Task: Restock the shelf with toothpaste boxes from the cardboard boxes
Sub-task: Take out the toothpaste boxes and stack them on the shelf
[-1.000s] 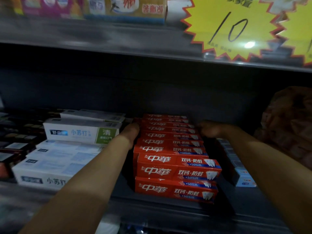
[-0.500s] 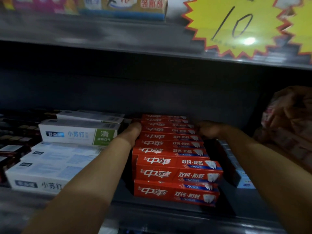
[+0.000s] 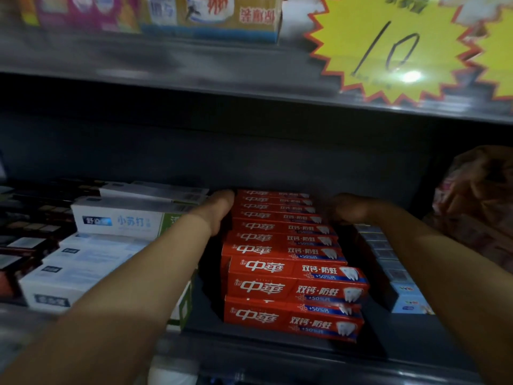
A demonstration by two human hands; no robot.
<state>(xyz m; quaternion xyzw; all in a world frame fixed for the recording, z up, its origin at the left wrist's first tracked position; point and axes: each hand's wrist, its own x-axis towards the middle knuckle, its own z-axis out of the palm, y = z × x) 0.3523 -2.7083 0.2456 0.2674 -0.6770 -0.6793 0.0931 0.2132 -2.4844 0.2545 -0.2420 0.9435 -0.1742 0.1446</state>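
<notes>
Shelf (image 3: 277, 345): dark, lying under an upper shelf (image 3: 166, 65) that is carrying blurred packs.

Red boxes (image 3: 288, 262): toothpaste, lying flat in a row running from the shelf's front edge to the back, stacked two high at the front.

Left hand (image 3: 219, 212): reaching deep into the shelf and pressing against the left ends of the rear red boxes; fingers are hiding behind the row, so I cannot tell how they are lying.

Right hand (image 3: 349, 209): resting at the right ends of the same rear boxes, fingers curling toward them; too dark to tell whether it is gripping.

White boxes (image 3: 116, 218): sitting stacked left of the row.

Blue-white boxes (image 3: 399, 284): lining up just right of the row.

Yellow tag (image 3: 388, 43): starburst, reading "10", hanging on the upper shelf's edge.
</notes>
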